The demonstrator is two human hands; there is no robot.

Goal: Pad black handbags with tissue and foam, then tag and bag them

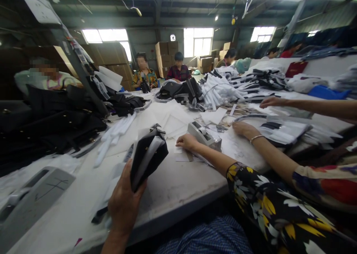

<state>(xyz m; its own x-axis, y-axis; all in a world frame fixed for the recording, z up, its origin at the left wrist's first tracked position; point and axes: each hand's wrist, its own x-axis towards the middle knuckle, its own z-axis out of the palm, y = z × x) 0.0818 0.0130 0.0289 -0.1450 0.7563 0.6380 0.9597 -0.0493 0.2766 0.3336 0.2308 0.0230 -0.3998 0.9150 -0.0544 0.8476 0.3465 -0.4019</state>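
Note:
My left hand holds up a small black bag by its lower end, tilted over the near table edge. White lining or stuffing shows in the bag's opening, and a little gold stud sits on its side. In a dark flowered sleeve, my right hand reaches forward to the table. Its fingers are drawn together on a white paper slip, with more flat cards under the wrist. Just beyond that hand stands a grey tape dispenser.
A second grey dispenser is at the near left, below piled black bags. White rolls lie mid-table. A co-worker's hands work close on my right, over packed pieces. Other people sit across the table.

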